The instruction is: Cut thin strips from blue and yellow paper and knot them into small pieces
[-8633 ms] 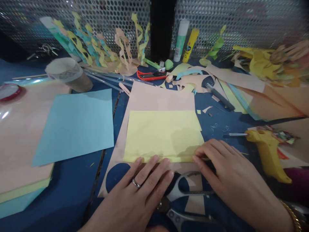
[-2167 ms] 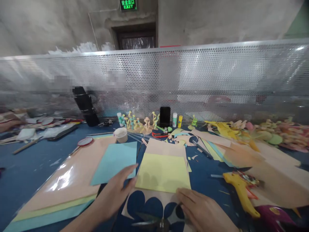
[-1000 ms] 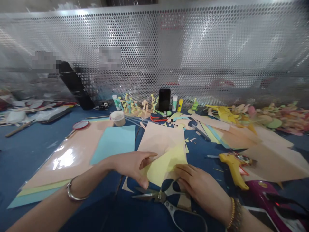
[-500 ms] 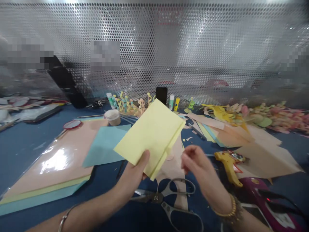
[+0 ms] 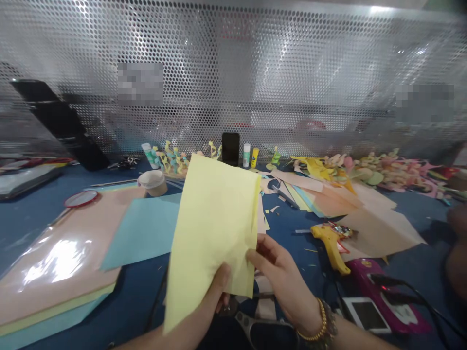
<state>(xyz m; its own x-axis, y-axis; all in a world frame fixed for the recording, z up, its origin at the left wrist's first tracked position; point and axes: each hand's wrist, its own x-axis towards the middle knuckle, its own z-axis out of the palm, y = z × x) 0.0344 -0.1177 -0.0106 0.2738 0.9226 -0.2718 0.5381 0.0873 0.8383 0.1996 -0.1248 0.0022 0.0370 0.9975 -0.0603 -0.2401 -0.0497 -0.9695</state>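
Observation:
A folded yellow paper (image 5: 215, 218) is held up over the middle of the table. My left hand (image 5: 213, 296) grips its lower part, thumb on the front and fingers behind. At the right edge of the paper, my right hand (image 5: 279, 272) pinches it between thumb and fingers. Scissors (image 5: 250, 321) lie below the hands, partly hidden by them. To the left a blue sheet (image 5: 142, 233) rests partly on a stack of coloured paper in a clear sleeve (image 5: 69, 243).
A yellow glue gun (image 5: 332, 245), a purple power strip (image 5: 390, 301) and a white device (image 5: 367, 315) lie right. Behind stand a cup (image 5: 153, 182), glue sticks (image 5: 246, 155) and a phone (image 5: 230, 148). Paper flowers (image 5: 379, 170) lie back right.
The yellow paper has turned more upright and come nearer. My right hand has moved in and taken hold of its right edge. The view has shifted to the right.

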